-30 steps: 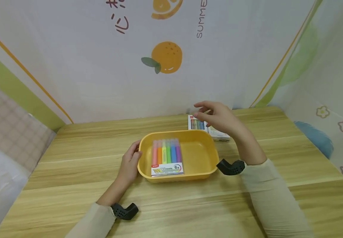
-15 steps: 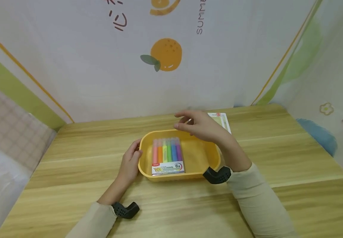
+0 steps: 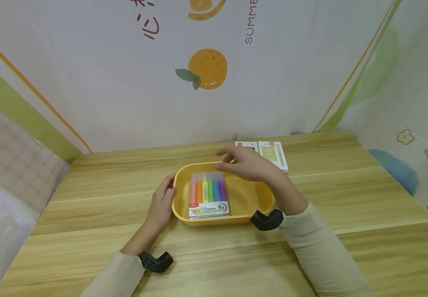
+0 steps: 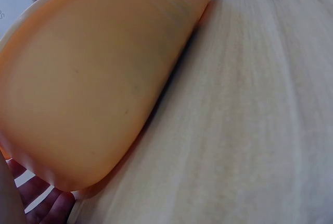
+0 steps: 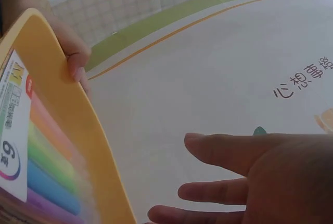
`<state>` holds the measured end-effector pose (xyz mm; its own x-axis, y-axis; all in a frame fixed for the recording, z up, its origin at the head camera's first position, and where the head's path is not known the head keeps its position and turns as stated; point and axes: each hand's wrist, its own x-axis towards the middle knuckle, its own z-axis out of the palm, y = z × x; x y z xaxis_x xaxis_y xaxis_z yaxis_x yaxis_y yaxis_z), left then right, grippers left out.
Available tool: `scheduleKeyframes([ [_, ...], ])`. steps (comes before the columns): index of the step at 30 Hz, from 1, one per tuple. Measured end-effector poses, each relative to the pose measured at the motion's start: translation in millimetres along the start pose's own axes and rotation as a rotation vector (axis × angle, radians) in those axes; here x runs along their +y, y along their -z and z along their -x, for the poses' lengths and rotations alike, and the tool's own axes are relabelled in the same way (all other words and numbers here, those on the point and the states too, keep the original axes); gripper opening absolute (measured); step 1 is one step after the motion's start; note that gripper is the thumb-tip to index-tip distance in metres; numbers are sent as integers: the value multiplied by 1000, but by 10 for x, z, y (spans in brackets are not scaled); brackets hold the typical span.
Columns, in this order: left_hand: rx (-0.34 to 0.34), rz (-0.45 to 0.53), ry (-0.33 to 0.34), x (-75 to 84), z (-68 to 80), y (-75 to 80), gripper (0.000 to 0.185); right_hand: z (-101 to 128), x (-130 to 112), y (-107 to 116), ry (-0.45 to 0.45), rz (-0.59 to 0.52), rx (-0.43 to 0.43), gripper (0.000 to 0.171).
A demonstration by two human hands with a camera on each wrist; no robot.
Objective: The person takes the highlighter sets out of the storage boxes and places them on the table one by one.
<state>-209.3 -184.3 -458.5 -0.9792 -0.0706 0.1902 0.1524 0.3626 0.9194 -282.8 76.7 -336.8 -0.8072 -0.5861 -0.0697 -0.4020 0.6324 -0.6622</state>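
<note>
A yellow plastic basket (image 3: 243, 206) stands on the wooden table, and a clear pack of highlighters (image 3: 208, 194) in several colours lies in its left half. My left hand (image 3: 161, 202) grips the basket's left end, thumb at the rim and fingers down the outer wall. In the left wrist view those fingers show under the basket's ribbed end (image 4: 78, 94). Above the basket's back rim hovers my right hand (image 3: 245, 163), holding nothing. Its thumb and fingers reach out apart from each other in the right wrist view, beside the highlighter pack (image 5: 47, 166).
Behind the basket, two flat packs lie side by side: a white pack (image 3: 247, 144) partly hidden by my right hand, and a white-and-green one (image 3: 275, 154). A printed cloth (image 3: 143, 103) hangs at the table's (image 3: 99, 206) back edge.
My right hand has moved left and down, from over the packs at the back to over the basket's back rim. My left hand and the basket stay in place.
</note>
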Motion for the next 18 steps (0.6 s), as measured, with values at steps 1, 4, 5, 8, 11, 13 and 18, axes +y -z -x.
scheduleKeyframes([
  [1, -2, 3, 1, 1, -1, 0, 46, -3, 7, -8, 2, 7, -11, 51],
  [4, -4, 12, 3, 5, -4, 0, 46, -19, 30, -32, 19, 19, -33, 53],
  [5, -4, 14, 2, 7, -5, 0, 46, -22, 37, -39, 24, 19, -38, 54],
  [8, -4, 19, 2, 15, -4, 0, 47, -35, 52, -63, 18, 12, -60, 56],
  [11, -5, 19, 5, 20, 0, 0, 47, -43, 61, -86, -2, 2, -89, 56],
  [13, -2, 12, 9, 21, 4, 0, 47, -49, 59, -102, -20, 6, -104, 57],
  [18, 1, -6, 7, 20, 10, -1, 48, -65, 61, -133, -50, 30, -122, 59],
])
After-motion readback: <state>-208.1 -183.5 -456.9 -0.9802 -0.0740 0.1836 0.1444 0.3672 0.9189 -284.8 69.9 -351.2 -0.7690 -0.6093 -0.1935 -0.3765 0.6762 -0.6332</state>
